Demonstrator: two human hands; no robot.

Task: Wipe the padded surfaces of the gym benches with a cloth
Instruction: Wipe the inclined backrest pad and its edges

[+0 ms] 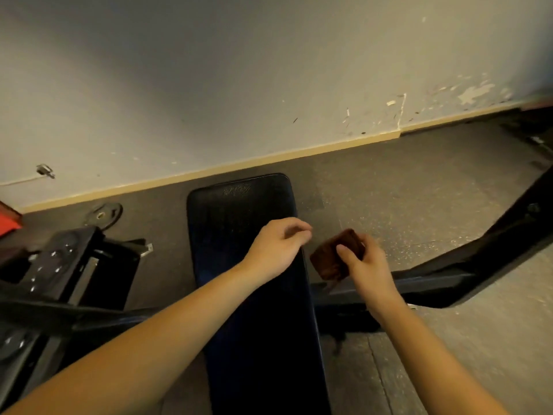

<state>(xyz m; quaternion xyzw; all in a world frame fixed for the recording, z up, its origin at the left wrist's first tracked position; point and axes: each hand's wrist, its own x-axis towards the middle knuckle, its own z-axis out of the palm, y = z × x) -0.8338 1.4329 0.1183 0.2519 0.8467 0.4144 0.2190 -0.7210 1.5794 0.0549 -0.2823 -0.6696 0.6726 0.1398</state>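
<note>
In the head view, our left hand (276,247) is over the right edge of the black bench pad (239,295), its fingers loosely curled and holding nothing. Our right hand (366,266) pinches a folded brown cloth (329,263), thumb on top, just off that edge, clear of the pad. A weight plate (104,215) lies on the floor left of the bench's far end.

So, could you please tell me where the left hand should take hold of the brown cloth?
Probably the lower-left corner of the cloth, coming from the left across the bench pad. The right hand pinches its right side, thumb on top, so that corner sticks out toward the left hand.
</note>
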